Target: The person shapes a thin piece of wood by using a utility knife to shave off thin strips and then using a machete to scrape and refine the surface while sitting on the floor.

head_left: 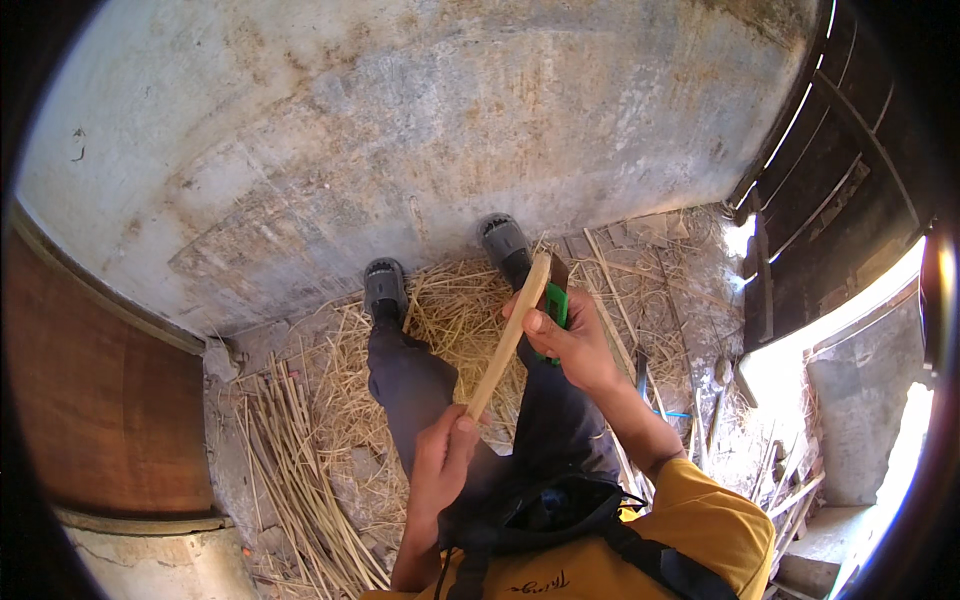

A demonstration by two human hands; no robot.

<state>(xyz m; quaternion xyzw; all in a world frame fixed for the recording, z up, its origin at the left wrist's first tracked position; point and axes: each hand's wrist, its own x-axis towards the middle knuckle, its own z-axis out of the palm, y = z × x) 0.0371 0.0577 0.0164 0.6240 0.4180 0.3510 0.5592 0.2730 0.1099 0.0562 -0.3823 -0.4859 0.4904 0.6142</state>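
A pale strip of split bamboo or wood [508,350] slants up and away in front of my body. My left hand [442,455] is closed around its near end. Near the far end, my right hand [570,340] is closed on a green-handled tool [556,308], with the thumb lying against the strip. The tool's dark flat blade [559,272] shows beside the strip's far end, partly hidden behind it. Exactly what kind of bladed tool it is, I cannot tell.
Shavings [450,290] cover the floor around my shoes [503,238]. A bundle of long thin strips [295,470] lies at left. Ahead stands a stained wall [400,130], with a brown wooden panel [100,390] at left. Loose sticks [795,500] lie at right.
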